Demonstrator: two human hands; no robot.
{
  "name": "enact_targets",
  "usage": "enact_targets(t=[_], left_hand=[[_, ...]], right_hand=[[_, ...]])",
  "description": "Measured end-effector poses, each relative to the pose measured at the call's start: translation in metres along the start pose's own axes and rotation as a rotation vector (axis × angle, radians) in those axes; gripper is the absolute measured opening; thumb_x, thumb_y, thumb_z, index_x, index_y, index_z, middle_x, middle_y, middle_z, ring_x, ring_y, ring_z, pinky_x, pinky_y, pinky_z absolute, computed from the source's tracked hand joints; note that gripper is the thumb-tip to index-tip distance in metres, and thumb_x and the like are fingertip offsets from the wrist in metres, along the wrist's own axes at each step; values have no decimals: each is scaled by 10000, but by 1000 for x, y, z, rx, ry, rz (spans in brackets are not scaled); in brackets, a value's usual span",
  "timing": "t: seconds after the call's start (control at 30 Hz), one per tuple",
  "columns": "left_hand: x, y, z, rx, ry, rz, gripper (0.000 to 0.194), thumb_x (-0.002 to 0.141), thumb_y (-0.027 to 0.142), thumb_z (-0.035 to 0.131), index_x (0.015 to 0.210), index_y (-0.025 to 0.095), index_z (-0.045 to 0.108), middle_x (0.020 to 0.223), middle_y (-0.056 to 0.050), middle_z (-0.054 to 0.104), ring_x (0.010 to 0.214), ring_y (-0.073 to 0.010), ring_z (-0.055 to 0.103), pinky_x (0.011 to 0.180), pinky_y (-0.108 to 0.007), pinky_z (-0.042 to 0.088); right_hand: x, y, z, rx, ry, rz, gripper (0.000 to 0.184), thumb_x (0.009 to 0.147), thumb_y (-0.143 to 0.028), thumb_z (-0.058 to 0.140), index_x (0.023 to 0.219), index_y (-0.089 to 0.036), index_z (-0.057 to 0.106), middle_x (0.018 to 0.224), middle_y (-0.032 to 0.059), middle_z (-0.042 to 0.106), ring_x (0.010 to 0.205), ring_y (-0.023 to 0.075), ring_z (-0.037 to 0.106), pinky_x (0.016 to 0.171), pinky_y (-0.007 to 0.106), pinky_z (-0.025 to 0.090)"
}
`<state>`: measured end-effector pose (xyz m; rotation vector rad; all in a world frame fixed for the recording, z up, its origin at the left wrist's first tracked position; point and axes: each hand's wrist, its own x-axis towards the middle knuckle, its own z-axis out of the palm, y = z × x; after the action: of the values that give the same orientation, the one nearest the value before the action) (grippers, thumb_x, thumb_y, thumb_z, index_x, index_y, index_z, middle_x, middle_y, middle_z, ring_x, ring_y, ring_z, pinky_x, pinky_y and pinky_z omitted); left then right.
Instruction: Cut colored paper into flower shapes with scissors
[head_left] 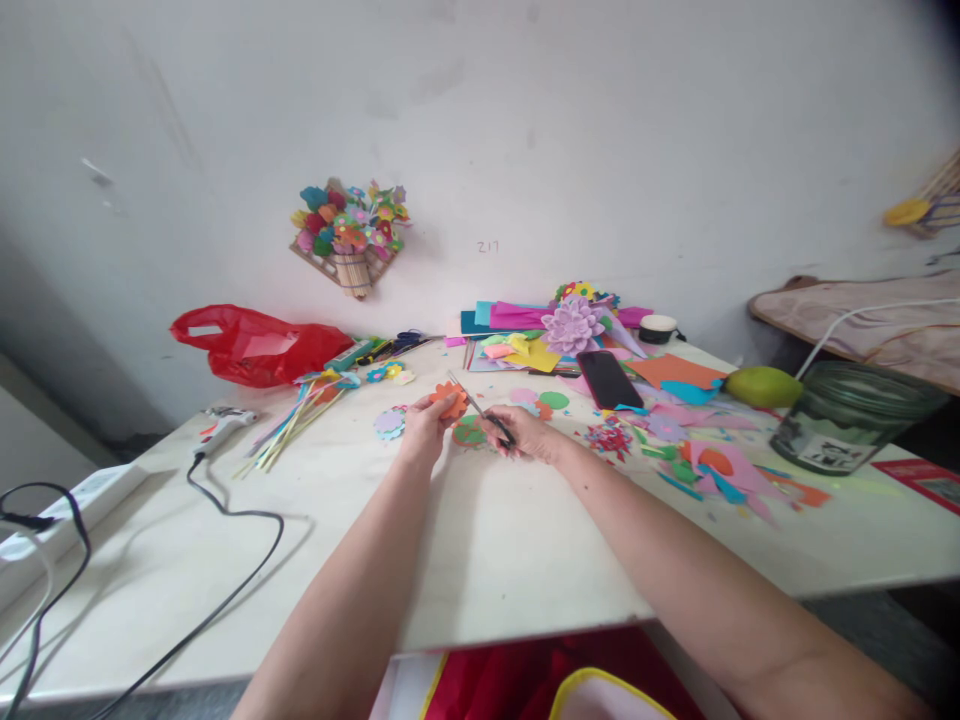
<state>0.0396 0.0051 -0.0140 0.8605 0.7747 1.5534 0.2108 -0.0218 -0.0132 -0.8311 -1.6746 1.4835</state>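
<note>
Between the thumb and fingers of my left hand [426,428] is an orange flower cutout [448,400] with a scalloped edge. My right hand [525,435] is wrapped round the dark handles of a pair of scissors [478,405]. The blades point up and left, right at the cutout's edge; whether they touch it I cannot tell. Just left of my left hand lie pale purple and blue flower cutouts [390,424]. A green cutout [469,432] lies on the table under the hands, partly hidden. Beyond my right hand are round pieces, one a green disc [553,400].
Paper scraps [731,470], a phone [609,380] and a glass jar [847,420] lie to the right. At left are a red plastic bag [262,345], thin paper strips [289,425], a corded glue gun [223,428] and a power strip [82,510]. A purple paper flower [573,325] sits at the back.
</note>
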Motion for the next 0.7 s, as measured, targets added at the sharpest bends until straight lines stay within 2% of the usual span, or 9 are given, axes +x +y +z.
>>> enact_targets(t=[0.17, 0.4, 0.7], left_hand=[[0, 1, 0, -1, -5, -2, 222, 512, 186, 797, 681, 97, 685, 709, -77, 701, 653, -160, 659, 714, -310, 529], [0, -1, 0, 5, -8, 16, 212, 505, 191, 803, 660, 110, 682, 679, -68, 697, 626, -154, 651, 673, -291, 529], [1, -2, -1, -5, 0, 10, 236, 483, 189, 818, 656, 101, 683, 683, -77, 701, 618, -151, 650, 681, -290, 523]], right_hand=[[0, -1, 1, 33, -4, 3, 107, 722, -264, 540, 716, -171, 486, 523, -52, 483, 374, 45, 416, 308, 150, 241], [1, 3, -1, -21, 10, 38, 137, 765, -309, 521, 741, -182, 475, 563, -47, 530, 380, 53, 469, 289, 141, 261], [1, 3, -2, -51, 12, 29, 137, 777, -313, 499, 749, -181, 479, 571, -47, 521, 381, 51, 467, 287, 137, 264]])
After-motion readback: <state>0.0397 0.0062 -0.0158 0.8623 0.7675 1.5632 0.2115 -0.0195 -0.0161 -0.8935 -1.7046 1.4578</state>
